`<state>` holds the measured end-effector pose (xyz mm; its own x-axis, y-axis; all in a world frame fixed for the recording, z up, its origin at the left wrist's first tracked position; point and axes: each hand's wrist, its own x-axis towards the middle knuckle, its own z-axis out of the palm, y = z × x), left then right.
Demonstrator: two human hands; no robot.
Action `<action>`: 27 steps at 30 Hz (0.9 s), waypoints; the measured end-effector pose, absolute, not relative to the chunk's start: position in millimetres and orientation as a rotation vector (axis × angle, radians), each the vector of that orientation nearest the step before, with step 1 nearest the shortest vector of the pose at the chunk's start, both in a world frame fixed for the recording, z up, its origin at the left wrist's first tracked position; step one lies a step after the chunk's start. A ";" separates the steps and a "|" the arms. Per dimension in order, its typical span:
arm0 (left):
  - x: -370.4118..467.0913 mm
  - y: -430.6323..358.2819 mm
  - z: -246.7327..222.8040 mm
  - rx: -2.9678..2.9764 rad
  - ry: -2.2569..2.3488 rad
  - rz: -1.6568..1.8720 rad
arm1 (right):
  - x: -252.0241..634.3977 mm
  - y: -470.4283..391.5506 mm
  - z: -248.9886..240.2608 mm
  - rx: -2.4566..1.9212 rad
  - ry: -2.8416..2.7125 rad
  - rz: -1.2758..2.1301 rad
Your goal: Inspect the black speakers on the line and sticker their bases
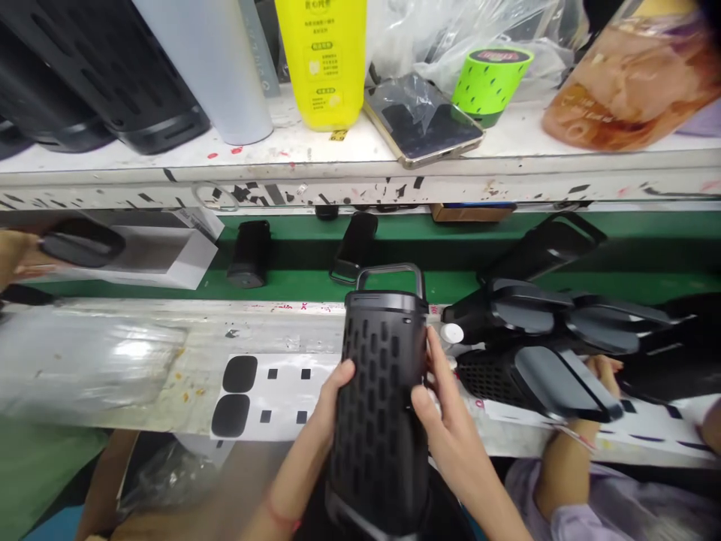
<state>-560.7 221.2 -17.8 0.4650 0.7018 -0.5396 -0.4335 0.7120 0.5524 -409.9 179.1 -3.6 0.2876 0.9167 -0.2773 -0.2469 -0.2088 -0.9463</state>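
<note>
A black slotted housing [383,406] with a raised handle loop at its top is held upright, tilted a little, between my two hands. My left hand [332,398] grips its left side, thumb on the front face. On the right side my right hand [444,413] holds it, with thumb and fingers against the edge. Left of it, a white sheet [287,383] with black rounded pads and small black squares lies on the bench. A small white-capped bottle [452,333] stands just right of the housing.
Similar black housings [529,323] pile up at the right, beside another person's hand [605,372]. More housings [249,253] lie on the green conveyor [304,259]. Above runs a shelf [315,154] with a yellow container [324,68] and a phone [425,120]. Clear plastic [90,353] covers the left bench.
</note>
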 end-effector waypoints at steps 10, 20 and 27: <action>-570.7 190.0 50.0 1.422 1.259 0.440 | -400.5 188.7 -67.2 -1.219 -0.214 1.442; -583.1 194.5 -10.8 1.066 1.083 0.580 | -421.2 210.9 -49.3 -1.314 -0.291 1.469; -594.6 212.8 -59.0 0.347 1.086 0.639 | -432.9 203.1 -99.6 -1.473 -0.467 1.580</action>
<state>-594.6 212.8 -59.0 0.3131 0.6350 -0.7062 -0.3085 0.7712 0.5568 -432.9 203.1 -99.6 0.1126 0.7987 -0.5912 -0.3487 -0.5254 -0.7762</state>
